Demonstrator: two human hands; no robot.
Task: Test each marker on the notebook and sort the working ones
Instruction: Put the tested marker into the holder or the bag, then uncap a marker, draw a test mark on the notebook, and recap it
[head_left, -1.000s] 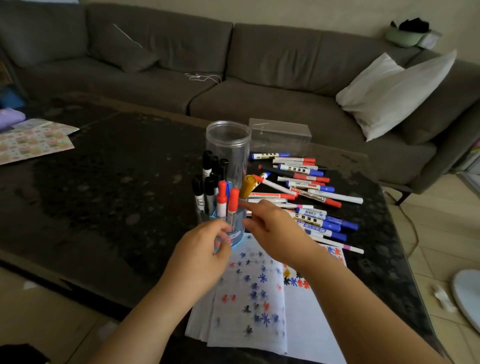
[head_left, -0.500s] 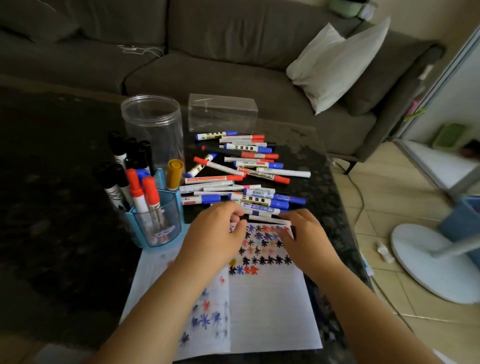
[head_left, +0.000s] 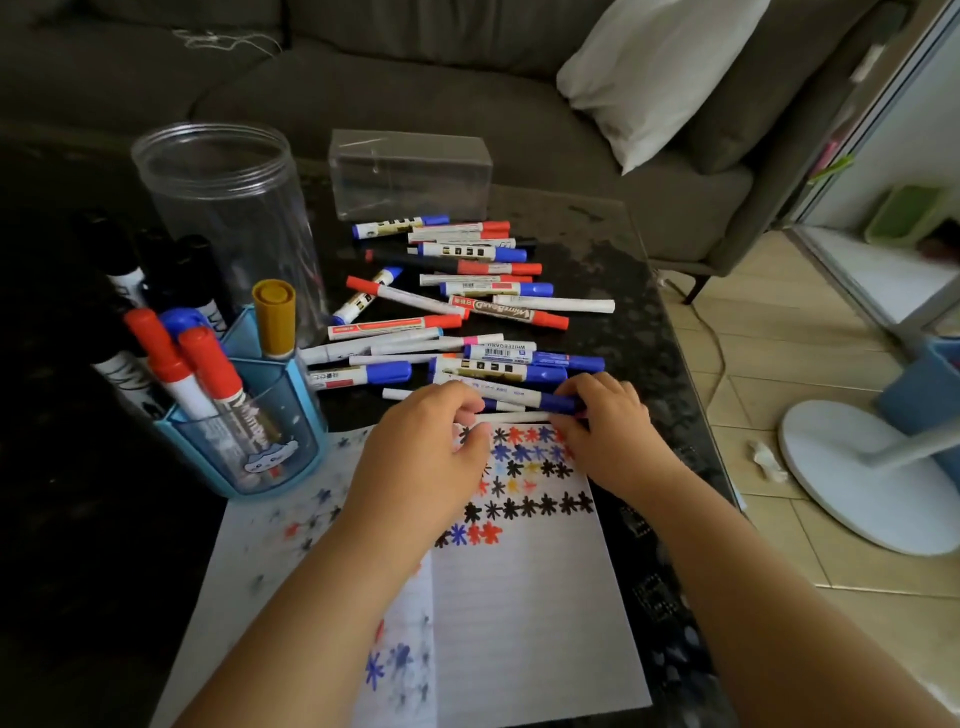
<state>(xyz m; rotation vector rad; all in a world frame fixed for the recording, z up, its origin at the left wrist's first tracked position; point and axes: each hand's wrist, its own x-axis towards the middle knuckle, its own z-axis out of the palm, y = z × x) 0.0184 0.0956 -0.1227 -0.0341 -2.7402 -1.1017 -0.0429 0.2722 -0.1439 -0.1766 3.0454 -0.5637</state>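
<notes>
- A dark sofa (head_left: 322, 78) is seen across the back, with a white pillow (head_left: 654, 67) leaned at its right end.
- A dark table (head_left: 78, 519) is shown in front of it; a tiled floor (head_left: 769, 364) and a white stand base (head_left: 872, 478) are seen to the right.
- A notebook (head_left: 519, 597) is laid open on the table's near edge, its upper right page covered with black, blue, red and yellow star-shaped test marks.
- A tall clear jar (head_left: 228, 218) is stood at back left, and a clear box (head_left: 410, 174) just to its right.
- A blue holder (head_left: 260, 441) is placed by the notebook's upper left corner; red, blue, black and yellow-capped markers are stood upright in it.
- A pile (head_left: 467, 291) of blue- and red-capped markers is spread flat between the box and the notebook.
- The left hand (head_left: 421, 452) is held over the notebook's top edge, fingers curled at one end of a thin white marker (head_left: 511, 417).
- The right hand (head_left: 608, 431) is curled at the marker's other end, a blue-capped marker lying just beyond its fingertips.
- The white marker is held level between both hands, just above the top row of marks.
</notes>
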